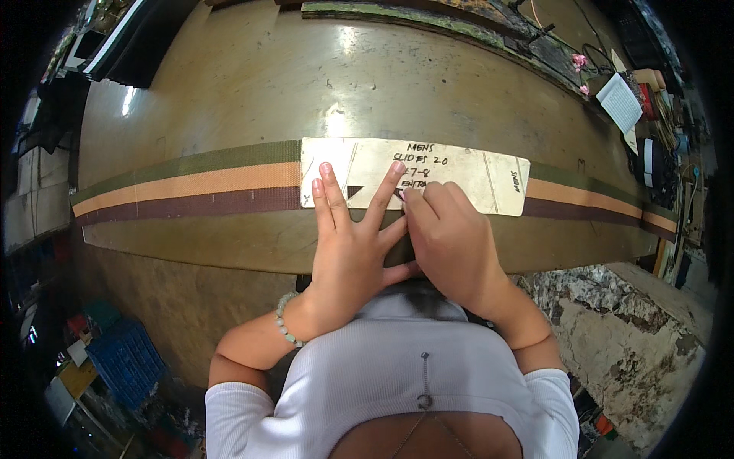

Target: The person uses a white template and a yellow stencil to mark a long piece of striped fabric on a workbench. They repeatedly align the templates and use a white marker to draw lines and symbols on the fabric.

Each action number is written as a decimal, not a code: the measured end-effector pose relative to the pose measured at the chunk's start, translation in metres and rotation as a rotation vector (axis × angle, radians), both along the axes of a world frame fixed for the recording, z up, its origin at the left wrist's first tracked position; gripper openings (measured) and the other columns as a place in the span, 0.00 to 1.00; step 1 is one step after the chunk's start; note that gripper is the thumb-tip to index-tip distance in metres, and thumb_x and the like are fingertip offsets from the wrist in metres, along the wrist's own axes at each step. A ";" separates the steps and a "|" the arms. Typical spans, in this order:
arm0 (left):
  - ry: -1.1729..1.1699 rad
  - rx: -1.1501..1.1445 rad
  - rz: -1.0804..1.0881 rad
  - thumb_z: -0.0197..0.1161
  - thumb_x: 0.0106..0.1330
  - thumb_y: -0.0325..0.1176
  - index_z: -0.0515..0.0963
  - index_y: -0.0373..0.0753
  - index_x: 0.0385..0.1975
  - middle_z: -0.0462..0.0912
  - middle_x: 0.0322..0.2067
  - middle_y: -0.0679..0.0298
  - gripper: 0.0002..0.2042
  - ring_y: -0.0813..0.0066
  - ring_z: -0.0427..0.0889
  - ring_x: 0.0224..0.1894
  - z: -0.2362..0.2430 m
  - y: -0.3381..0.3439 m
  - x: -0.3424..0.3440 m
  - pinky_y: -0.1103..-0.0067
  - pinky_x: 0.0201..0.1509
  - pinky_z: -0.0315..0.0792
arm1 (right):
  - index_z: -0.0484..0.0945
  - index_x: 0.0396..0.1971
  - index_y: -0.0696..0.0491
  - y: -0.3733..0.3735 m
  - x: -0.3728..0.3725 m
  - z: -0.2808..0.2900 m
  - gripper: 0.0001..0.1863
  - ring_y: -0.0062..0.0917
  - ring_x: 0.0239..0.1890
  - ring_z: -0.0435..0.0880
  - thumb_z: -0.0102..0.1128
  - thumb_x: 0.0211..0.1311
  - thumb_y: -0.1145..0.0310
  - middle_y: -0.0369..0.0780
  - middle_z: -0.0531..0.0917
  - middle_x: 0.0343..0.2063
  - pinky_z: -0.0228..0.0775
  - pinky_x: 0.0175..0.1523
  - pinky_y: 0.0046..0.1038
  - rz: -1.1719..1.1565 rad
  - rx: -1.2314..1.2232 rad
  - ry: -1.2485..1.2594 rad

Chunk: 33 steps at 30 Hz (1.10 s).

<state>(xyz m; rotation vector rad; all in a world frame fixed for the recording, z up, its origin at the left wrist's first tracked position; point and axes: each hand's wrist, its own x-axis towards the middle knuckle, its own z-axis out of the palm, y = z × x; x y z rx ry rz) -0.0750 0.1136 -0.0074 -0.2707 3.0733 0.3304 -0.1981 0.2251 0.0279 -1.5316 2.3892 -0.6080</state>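
Note:
A pale card template (508,183) with handwriting and small dark triangular openings lies across a long woven band (187,180) striped olive, tan and dark maroon. My left hand (344,245) has its fingers spread, with fingertips resting on the card and wrist circled by a beaded bracelet. Beside it, my right hand (451,245) is closed, thumb and fingers pinched at the card’s lower middle, over an opening. Whatever is in that pinch is too small and hidden to name.
The band lies on a worn worktable (214,84). A long green-edged bar (397,14) runs along the back. Papers (619,103) and cords are at the right, dark stacked material (130,38) at back left. Blue crates (130,359) stand below left, a mottled block (612,336) below right.

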 end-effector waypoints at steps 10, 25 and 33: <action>-0.132 -0.094 0.017 0.57 0.56 0.72 0.68 0.53 0.70 0.63 0.70 0.54 0.44 0.10 0.47 0.68 -0.002 0.004 -0.001 0.33 0.70 0.45 | 0.84 0.33 0.59 -0.039 0.001 -0.016 0.06 0.38 0.34 0.79 0.64 0.59 0.73 0.43 0.77 0.25 0.74 0.41 0.33 0.076 -0.215 -0.171; -0.055 -0.031 0.007 0.65 0.51 0.70 0.65 0.78 0.69 0.49 0.78 0.65 0.40 0.10 0.46 0.67 0.007 0.004 -0.005 0.33 0.68 0.52 | 0.85 0.33 0.59 0.065 -0.015 -0.031 0.09 0.35 0.30 0.85 0.69 0.50 0.82 0.42 0.83 0.26 0.78 0.58 0.44 -0.232 -0.466 -0.107; -0.047 -0.074 -0.007 0.63 0.53 0.71 0.68 0.75 0.67 0.52 0.77 0.63 0.37 0.12 0.46 0.68 0.007 0.005 -0.004 0.34 0.71 0.46 | 0.82 0.36 0.59 0.066 -0.006 -0.050 0.12 0.35 0.32 0.82 0.68 0.48 0.81 0.42 0.79 0.27 0.76 0.60 0.45 -0.158 -0.446 0.009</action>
